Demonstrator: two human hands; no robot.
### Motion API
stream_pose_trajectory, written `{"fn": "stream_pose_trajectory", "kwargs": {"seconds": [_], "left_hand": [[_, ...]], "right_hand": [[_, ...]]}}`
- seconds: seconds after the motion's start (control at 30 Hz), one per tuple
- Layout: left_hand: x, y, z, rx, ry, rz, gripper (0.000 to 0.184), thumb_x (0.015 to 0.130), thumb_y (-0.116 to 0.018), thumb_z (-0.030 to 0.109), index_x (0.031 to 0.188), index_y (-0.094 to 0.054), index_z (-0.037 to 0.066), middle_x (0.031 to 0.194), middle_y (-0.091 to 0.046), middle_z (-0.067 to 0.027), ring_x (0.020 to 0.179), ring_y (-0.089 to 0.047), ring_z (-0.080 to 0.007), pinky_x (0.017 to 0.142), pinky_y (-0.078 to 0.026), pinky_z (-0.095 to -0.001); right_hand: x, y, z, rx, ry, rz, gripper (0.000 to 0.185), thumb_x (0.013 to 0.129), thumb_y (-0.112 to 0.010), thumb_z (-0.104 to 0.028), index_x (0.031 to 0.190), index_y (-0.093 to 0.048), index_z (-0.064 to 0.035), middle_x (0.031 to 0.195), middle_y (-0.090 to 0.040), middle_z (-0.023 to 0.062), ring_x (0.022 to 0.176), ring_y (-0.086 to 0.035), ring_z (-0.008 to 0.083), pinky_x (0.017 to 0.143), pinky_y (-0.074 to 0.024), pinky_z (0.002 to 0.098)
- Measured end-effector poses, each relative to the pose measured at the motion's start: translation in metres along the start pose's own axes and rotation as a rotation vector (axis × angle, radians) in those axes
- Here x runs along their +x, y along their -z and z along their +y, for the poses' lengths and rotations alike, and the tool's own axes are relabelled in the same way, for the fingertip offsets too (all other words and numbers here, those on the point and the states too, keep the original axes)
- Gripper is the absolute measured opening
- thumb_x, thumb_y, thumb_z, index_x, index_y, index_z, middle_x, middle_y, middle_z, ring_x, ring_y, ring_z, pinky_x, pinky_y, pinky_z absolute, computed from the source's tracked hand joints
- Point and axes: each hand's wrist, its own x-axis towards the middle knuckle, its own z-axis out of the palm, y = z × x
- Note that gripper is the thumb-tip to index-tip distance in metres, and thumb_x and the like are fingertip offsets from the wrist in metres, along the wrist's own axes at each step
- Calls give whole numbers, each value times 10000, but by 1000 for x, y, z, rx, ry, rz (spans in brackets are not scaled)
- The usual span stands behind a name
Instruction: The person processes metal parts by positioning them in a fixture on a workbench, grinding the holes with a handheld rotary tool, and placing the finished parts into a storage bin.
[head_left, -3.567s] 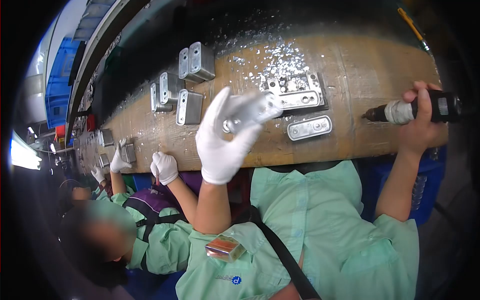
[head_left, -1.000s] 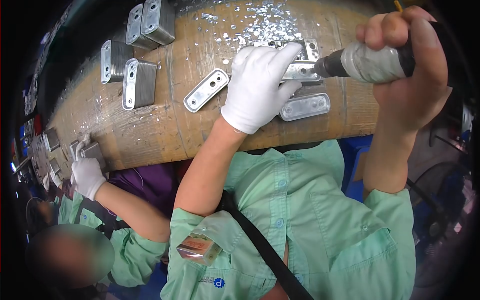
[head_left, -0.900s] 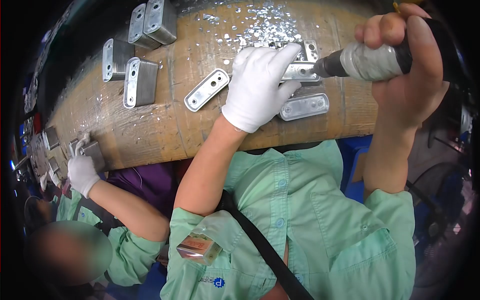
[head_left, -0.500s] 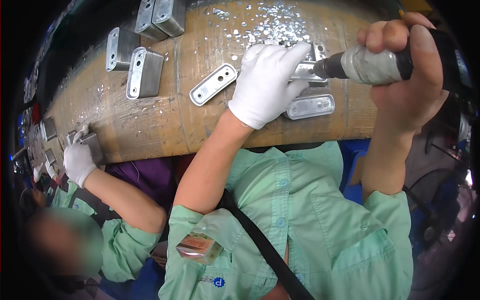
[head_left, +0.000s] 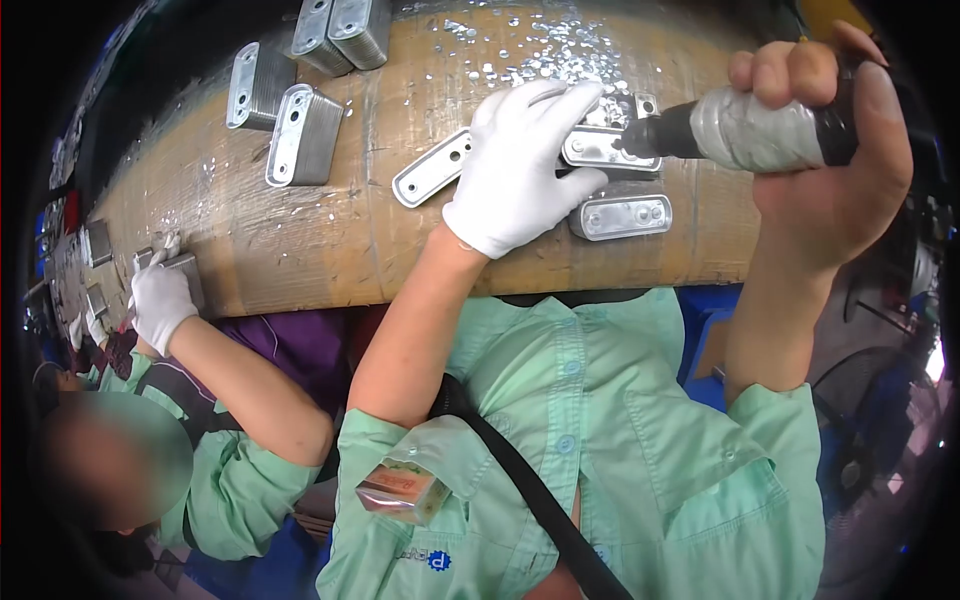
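— The white-gloved left hand (head_left: 522, 165) spreads thumb and forefinger beside a silver, round-ended metal plate (head_left: 598, 150) over the brown bench (head_left: 335, 235); contact unclear.
— And the bare right hand (head_left: 842, 188)?
— Curled around a black, grey-taped cylindrical tool (head_left: 755, 130), tip at the plate.

Factory workshop, metal parts (head_left: 600, 149), workbench (head_left: 320, 265) (scrap-strewn)

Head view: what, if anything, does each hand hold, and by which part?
The right hand holds the black power tool around the rear of its whitish wrapping. Whether the gloved left hand grips the metal plate cannot be told.
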Motion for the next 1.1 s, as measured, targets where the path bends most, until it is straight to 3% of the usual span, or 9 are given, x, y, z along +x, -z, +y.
{"fn": "stream_pose_trajectory", "kwargs": {"seconds": [0.07, 0.13, 0.27, 0.4, 0.5, 0.7, 0.77, 0.9, 1.1], "left_hand": [[-5, -1, -4, -15, 40, -15, 737, 693, -867, 145, 1379, -599, 107, 1306, -656, -112, 1262, -579, -328, 1087, -423, -440], [-7, -2, -4, -22, 49, 11, 738, 697, -865, 144, 1384, -597, 110, 1315, -650, -112, 1257, -580, -327, 1080, -426, -442], [-7, -3, -6, -47, 47, 21, 738, 702, -865, 143, 1389, -596, 113, 1322, -644, -115, 1257, -579, -329, 1075, -428, -442], [-6, -4, -7, -48, 23, 38, 745, 701, -867, 143, 1392, -591, 112, 1298, -657, -117, 1241, -591, -332, 1062, -437, -440], [-7, -6, -8, -40, 15, 49, 746, 701, -865, 143, 1393, -588, 109, 1280, -665, -119, 1230, -600, -336, 1054, -444, -439], [-1, -4, -3, -21, 19, 28, 741, 702, -857, 152, 1391, -587, 108, 1265, -671, -120, 1205, -609, -328, 1041, -446, -445], [3, -3, 1, 16, 6, 2, 737, 707, -850, 162, 1393, -585, 109, 1247, -681, -109, 1177, -615, -319, 1031, -442, -443], [7, -13, 3, 88, -12, -33, 728, 721, -837, 184, 1396, -575, 104, 1170, -717, -65, 1123, -624, -294, 1022, -426, -433], [10, -11, 7, 48, -59, -26, 736, 735, -861, 168, 1401, -569, 53, 1151, -737, -63, 1039, -664, -275, 968, -473, -410]], "right_hand": [[5, -2, 5, 60, -16, -49, 332, 1016, -479, -260, 1211, -578, -9, 851, -550, 41, 857, -554, 248, 892, -445, 466], [0, -63, 16, -169, 176, 277, 319, 1017, -595, -318, 1207, -554, -65, 734, -587, -5, 664, -607, 169, 697, -518, 369], [2, -73, 16, -167, 101, 287, 306, 1013, -603, -308, 1201, -554, -72, 725, -588, -2, 655, -609, 171, 693, -524, 370], [7, -18, 20, 14, -35, -52, 334, 1020, -480, -258, 1214, -593, -11, 871, -567, 47, 865, -562, 255, 886, -457, 472], [7, -5, 26, -47, -38, -62, 325, 1022, -482, -262, 1200, -609, -22, 881, -580, 47, 868, -568, 259, 889, -473, 475], [6, -60, 29, -303, 229, 157, 231, 983, -644, -230, 1117, -593, -49, 728, -597, 42, 625, -604, 184, 652, -536, 367], [5, -17, 22, -208, 19, -1, 310, 1023, -481, -271, 1180, -610, -36, 870, -571, 45, 874, -570, 260, 897, -482, 473], [-12, 18, -4, -29, 181, 97, 293, 1009, -510, -270, 1163, -603, -38, 851, -554, 46, 855, -566, 247, 912, -478, 485], [-54, 83, -31, -366, 244, 421, 258, 974, -613, -132, 1129, -564, 68, 799, -605, 100, 744, -632, 263, 744, -566, 457]]}}
